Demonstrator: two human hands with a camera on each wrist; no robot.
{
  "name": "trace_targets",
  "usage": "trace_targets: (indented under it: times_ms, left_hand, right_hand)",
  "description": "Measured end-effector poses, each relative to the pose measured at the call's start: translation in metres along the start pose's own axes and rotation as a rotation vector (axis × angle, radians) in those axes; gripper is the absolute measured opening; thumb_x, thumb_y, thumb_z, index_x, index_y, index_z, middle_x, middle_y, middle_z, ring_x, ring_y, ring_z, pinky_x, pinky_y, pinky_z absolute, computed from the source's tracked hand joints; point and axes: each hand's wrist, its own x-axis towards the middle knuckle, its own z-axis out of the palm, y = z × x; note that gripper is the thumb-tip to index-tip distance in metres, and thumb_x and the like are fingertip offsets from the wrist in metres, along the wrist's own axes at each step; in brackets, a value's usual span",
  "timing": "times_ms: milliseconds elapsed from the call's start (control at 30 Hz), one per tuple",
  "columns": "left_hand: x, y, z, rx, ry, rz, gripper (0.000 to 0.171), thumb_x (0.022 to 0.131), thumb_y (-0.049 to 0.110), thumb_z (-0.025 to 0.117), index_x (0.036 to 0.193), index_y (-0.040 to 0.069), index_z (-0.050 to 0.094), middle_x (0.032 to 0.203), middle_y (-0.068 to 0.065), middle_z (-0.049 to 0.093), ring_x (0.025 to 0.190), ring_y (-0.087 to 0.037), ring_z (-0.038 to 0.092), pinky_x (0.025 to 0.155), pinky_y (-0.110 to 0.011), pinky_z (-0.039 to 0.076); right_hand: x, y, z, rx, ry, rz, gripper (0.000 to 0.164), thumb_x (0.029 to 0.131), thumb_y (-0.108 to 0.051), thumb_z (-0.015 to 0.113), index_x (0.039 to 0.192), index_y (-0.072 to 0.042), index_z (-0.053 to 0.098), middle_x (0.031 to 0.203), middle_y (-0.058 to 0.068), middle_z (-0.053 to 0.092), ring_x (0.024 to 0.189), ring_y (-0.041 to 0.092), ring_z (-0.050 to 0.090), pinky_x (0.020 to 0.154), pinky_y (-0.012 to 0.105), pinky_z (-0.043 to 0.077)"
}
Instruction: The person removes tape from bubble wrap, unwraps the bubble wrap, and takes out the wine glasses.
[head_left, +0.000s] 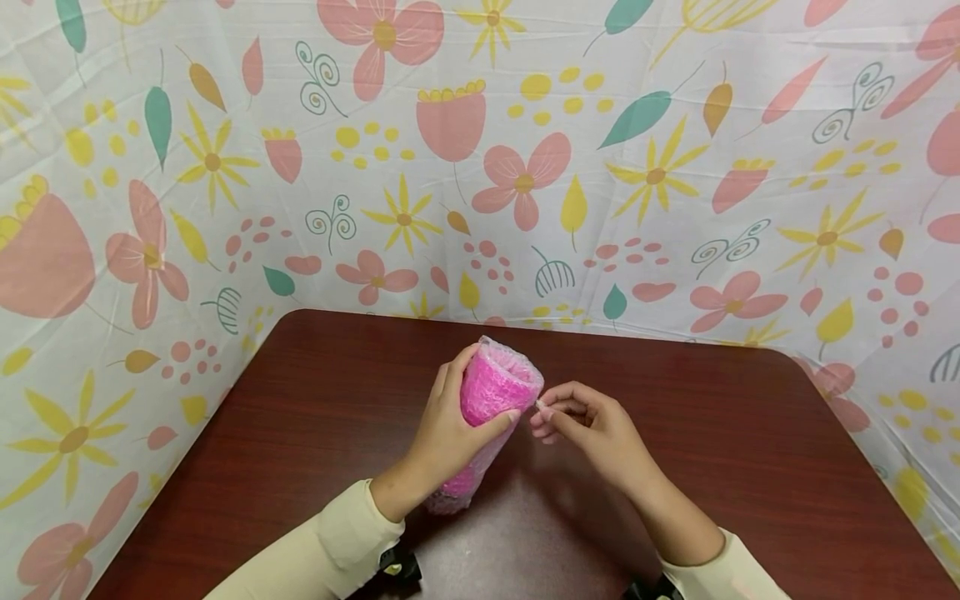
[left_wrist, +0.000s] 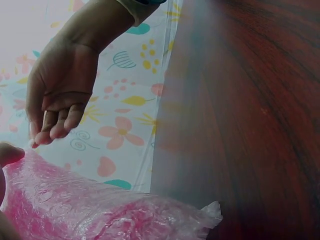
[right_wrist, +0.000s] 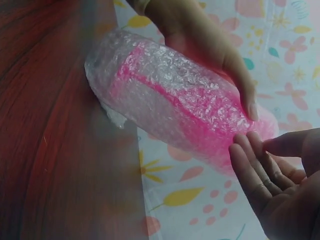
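A pink, tube-shaped bundle in clear bubble wrap [head_left: 491, 387] tilts over the table, its round hollow upper end up and its lower end toward the person. My left hand [head_left: 446, 425] grips it near the top, thumb across the near side and fingers round the far side. Beside the rim, my right hand [head_left: 592, 429] pinches a small whitish, see-through bit [head_left: 538, 405] between thumb and forefinger; what it is I cannot tell. In the right wrist view the right hand's fingertips [right_wrist: 240, 140] overlap the wrap's upper end. A loose flap of wrap [left_wrist: 212, 212] sticks out at the lower end.
The dark red-brown wooden table [head_left: 322, 367] stands against a flower-printed cloth [head_left: 525, 100] at the back and sides. Black straps [head_left: 401, 567] show at the wrists, below the cream sleeves [head_left: 330, 542].
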Motion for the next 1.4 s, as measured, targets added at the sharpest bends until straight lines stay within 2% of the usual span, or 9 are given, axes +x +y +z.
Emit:
trace_targets:
  times_ms: [167, 333, 567, 833, 967, 1100, 1200, 1400]
  left_hand:
    - [-0.001, -0.001, 0.000, 0.016, 0.002, 0.013, 0.095, 0.079, 0.038, 0.086, 0.155, 0.035, 0.029, 0.137, -0.005, 0.047, 0.116, -0.020, 0.055, 0.094, -0.043, 0.053]
    - [-0.001, -0.001, 0.000, 0.025, 0.005, 0.029, 0.096, 0.079, 0.039, 0.086, 0.156, 0.035, 0.029, 0.137, -0.005, 0.047, 0.116, -0.020, 0.055, 0.095, -0.043, 0.053]
    - [-0.003, 0.000, 0.002, 0.046, -0.007, 0.061, 0.096, 0.079, 0.040, 0.086, 0.156, 0.034, 0.029, 0.138, -0.005, 0.047, 0.119, -0.019, 0.053, 0.096, -0.042, 0.053]
    - [-0.001, 0.000, -0.001, 0.058, -0.074, 0.079, 0.096, 0.082, 0.045, 0.082, 0.158, 0.033, 0.025, 0.144, -0.005, 0.045, 0.123, -0.021, 0.054, 0.097, -0.044, 0.053]
    - [0.002, -0.001, -0.005, 0.037, -0.120, 0.048, 0.098, 0.083, 0.045, 0.081, 0.158, 0.042, 0.018, 0.150, -0.002, 0.041, 0.124, -0.022, 0.055, 0.098, -0.044, 0.053]
    - [0.006, -0.002, -0.008, 0.030, -0.152, -0.005, 0.104, 0.080, 0.048, 0.083, 0.156, 0.049, 0.013, 0.150, 0.001, 0.046, 0.121, -0.019, 0.058, 0.096, -0.042, 0.054]
    - [0.007, -0.002, -0.009, 0.028, -0.154, -0.034, 0.106, 0.078, 0.049, 0.085, 0.156, 0.046, 0.014, 0.145, -0.002, 0.053, 0.116, -0.019, 0.062, 0.093, -0.041, 0.055]
    - [0.008, 0.001, -0.010, 0.028, -0.107, -0.076, 0.113, 0.074, 0.052, 0.087, 0.159, 0.036, 0.015, 0.143, -0.004, 0.055, 0.121, -0.019, 0.061, 0.096, -0.043, 0.054]
  right_hand:
    - [0.000, 0.002, 0.000, 0.044, -0.044, 0.003, 0.016, 0.102, -0.009, 0.058, 0.110, 0.005, 0.060, 0.085, 0.025, 0.071, 0.073, 0.029, 0.075, 0.065, 0.048, 0.061]
    - [0.001, 0.004, 0.001, 0.101, -0.092, -0.033, 0.020, 0.104, -0.007, 0.054, 0.111, 0.011, 0.055, 0.093, 0.030, 0.071, 0.085, 0.029, 0.077, 0.071, 0.052, 0.060]
    - [0.000, 0.005, 0.008, -0.029, 0.024, -0.018, 0.017, 0.097, -0.012, 0.067, 0.101, 0.002, 0.059, 0.081, 0.022, 0.070, 0.070, 0.022, 0.073, 0.064, 0.043, 0.061]
    - [-0.001, 0.006, 0.008, -0.063, 0.004, -0.053, 0.013, 0.102, -0.008, 0.058, 0.105, 0.004, 0.059, 0.083, 0.022, 0.069, 0.073, 0.020, 0.074, 0.067, 0.042, 0.062]
    - [-0.001, 0.007, 0.006, -0.057, 0.000, -0.070, 0.010, 0.102, -0.006, 0.056, 0.106, 0.003, 0.058, 0.085, 0.022, 0.069, 0.075, 0.021, 0.074, 0.068, 0.042, 0.062]
    - [-0.001, 0.007, 0.005, -0.042, -0.013, -0.079, 0.011, 0.103, -0.006, 0.056, 0.107, 0.004, 0.057, 0.087, 0.023, 0.069, 0.076, 0.022, 0.075, 0.069, 0.042, 0.062]
    - [-0.001, 0.007, 0.004, -0.028, -0.020, -0.092, 0.015, 0.103, -0.006, 0.055, 0.109, 0.008, 0.056, 0.088, 0.024, 0.069, 0.077, 0.022, 0.075, 0.069, 0.043, 0.062]
    - [0.000, 0.007, 0.005, -0.004, -0.026, -0.097, 0.019, 0.103, -0.006, 0.055, 0.114, 0.010, 0.054, 0.092, 0.026, 0.070, 0.083, 0.023, 0.076, 0.074, 0.046, 0.061]
